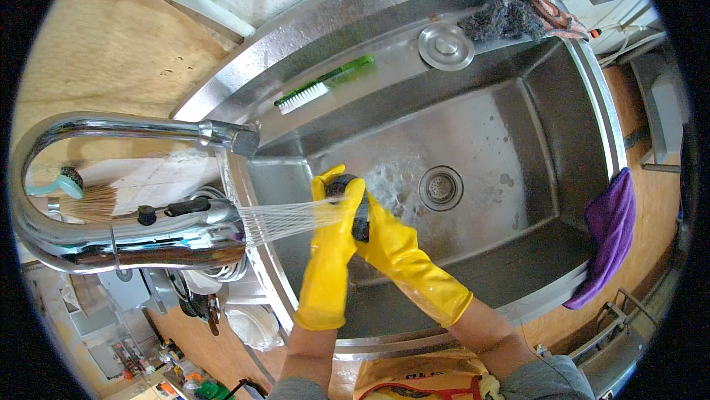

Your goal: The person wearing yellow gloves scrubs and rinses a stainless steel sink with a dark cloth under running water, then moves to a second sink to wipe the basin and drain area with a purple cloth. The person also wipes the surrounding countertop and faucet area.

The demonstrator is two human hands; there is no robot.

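Both my hands wear yellow rubber gloves and are inside a stainless steel sink (499, 139). Between them is a small dark object (361, 221), mostly covered by the fingers, so its kind is unclear. My left hand (335, 228) wraps around its near side, and my right hand (385, 228) grips it from the right. A spray of water (285, 222) from the chrome faucet head (222, 233) strikes the left glove and the object. Suds and water (391, 184) lie on the sink floor beside the drain (441, 187).
On the back ledge lie a green brush (327, 83) with white bristles, a round steel drain lid (446, 47) and a dark scrubbing cloth (499, 20). A purple cloth (607, 245) hangs over the right rim. The curved faucet neck (127, 124) rises at left, near a teal-handled brush (58, 184).
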